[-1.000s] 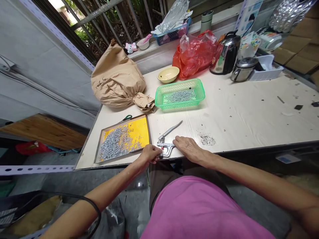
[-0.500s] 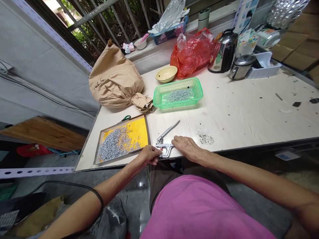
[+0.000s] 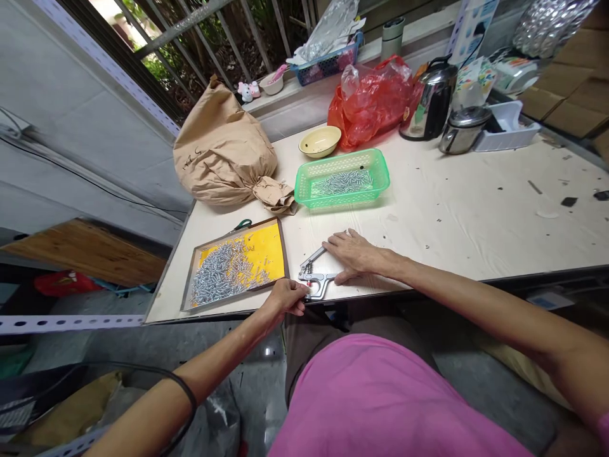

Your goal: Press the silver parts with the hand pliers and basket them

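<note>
A pair of grey metal hand-press pliers [image 3: 318,278] lies at the table's front edge, its upper handle raised at a slant. My right hand [image 3: 354,254] grips the handles, fingers over the upper one and thumb against the lower one. At the jaw end, my left hand [image 3: 288,296] is closed in a pinch; what sits between its fingertips is too small to make out. Left of the pliers, a shallow tray [image 3: 284,251] with a yellow lining holds a heap of small silvery metal pieces [image 3: 221,273]. More such pieces lie in a green plastic basket [image 3: 307,198].
Green-handled scissors [image 3: 243,224] lie behind the tray. Farther back are a brown paper sack [image 3: 223,152], a cream bowl [image 3: 320,141], a red plastic bag [image 3: 371,105], a kettle [image 3: 431,101] and a steel pot [image 3: 464,130]. Small scraps dot the table's right side.
My right hand has moved up from the lower handle and its fingers now lie over the upper handle. My left hand stays at the jaws.
</note>
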Demonstrator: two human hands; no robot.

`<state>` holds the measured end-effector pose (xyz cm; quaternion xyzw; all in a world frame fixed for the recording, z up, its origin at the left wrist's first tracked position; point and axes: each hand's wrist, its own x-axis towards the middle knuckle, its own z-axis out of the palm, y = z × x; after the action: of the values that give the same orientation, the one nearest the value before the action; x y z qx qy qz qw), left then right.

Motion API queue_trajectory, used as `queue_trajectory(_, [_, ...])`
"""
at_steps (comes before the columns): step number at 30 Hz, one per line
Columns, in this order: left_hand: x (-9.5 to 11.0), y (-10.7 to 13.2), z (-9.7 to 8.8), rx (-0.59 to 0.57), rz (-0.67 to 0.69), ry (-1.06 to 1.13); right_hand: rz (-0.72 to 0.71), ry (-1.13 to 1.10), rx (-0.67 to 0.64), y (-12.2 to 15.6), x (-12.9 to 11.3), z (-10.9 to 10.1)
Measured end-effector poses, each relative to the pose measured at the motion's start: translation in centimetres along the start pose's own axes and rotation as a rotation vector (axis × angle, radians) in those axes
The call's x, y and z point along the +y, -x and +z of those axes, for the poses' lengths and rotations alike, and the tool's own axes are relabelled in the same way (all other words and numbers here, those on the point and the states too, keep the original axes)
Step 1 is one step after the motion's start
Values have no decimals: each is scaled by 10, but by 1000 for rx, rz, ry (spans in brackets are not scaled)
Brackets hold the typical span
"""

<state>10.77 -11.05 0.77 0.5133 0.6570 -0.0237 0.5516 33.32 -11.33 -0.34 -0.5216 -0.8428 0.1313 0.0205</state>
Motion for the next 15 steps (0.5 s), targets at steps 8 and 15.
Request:
queue_trajectory(8, [1, -1, 0, -1, -8, -8, 25, -3, 35, 9, -8, 4])
queue_trajectory(15, [-5, 12, 3, 158, 150, -264, 41, -49, 32, 18, -21, -6])
